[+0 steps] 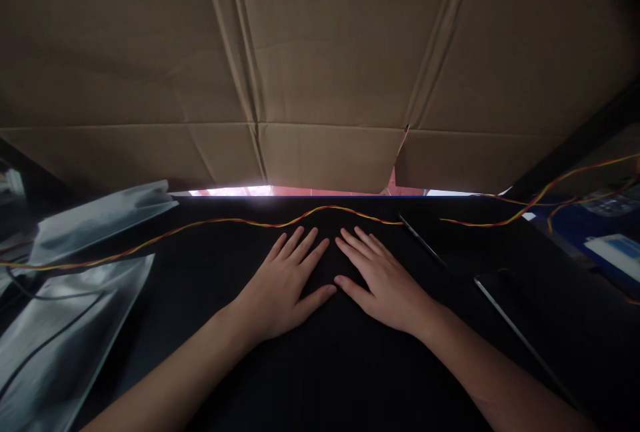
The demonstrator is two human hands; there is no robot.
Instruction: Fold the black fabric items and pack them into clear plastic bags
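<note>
My left hand (285, 285) lies flat on the black tabletop (320, 365), palm down, fingers stretched out and holding nothing. My right hand (383, 279) lies flat beside it, also empty, its thumb tip almost touching the left thumb. A twisted red-and-yellow wire (220, 222) runs across the table just beyond the fingertips of both hands, apart from them.
A wall of brown cardboard (320, 72) stands close behind the table. Silver foil bags (65, 312) lie at the left with a black cable over them. Two dark flat devices (505, 292) rest at the right, with more wire (540, 195) and a blue item (600, 232) beyond.
</note>
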